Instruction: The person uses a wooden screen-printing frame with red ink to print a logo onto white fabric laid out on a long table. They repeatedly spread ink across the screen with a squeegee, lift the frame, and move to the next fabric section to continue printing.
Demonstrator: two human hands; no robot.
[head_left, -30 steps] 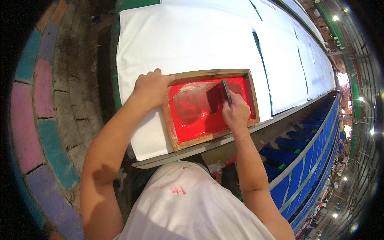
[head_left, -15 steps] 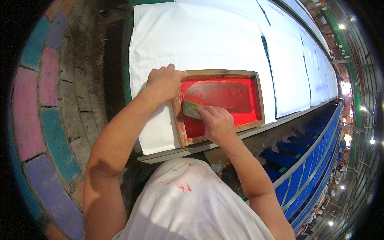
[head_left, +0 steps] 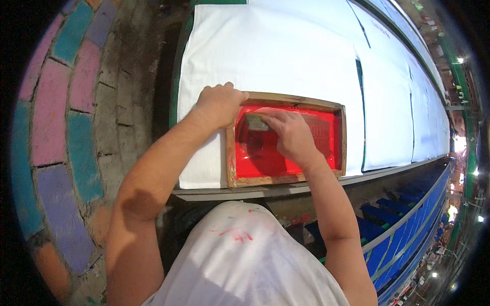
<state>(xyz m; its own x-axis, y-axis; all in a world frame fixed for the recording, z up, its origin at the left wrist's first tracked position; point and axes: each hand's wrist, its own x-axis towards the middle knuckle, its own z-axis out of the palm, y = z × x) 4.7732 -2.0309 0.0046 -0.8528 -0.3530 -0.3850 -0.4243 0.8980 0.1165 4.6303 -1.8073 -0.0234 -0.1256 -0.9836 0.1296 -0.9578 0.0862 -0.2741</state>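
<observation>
A wooden screen-printing frame (head_left: 291,98) lies flat on a white cloth (head_left: 275,51), its mesh coated with wet red ink (head_left: 265,167). My left hand (head_left: 218,106) is closed over the frame's far left corner. Inside the frame, my right hand (head_left: 296,133) pinches a small, flat, greenish-grey squeegee (head_left: 256,122) against the mesh near the far left. Part of the squeegee is hidden under my fingers. Pale lettering shows faintly in the mesh to the right of that hand.
More white cloth panels (head_left: 388,112) lie along the long table to the right. A metal rail (head_left: 219,195) runs along the table's near edge. Below it at the right is a blue slatted rack (head_left: 408,229). Painted bricks (head_left: 51,112) line the floor at the left.
My right hand has pushed the squeegee from the left middle of the mesh toward its far side. Red ink now covers more of the lettering. My left hand keeps its corner hold.
</observation>
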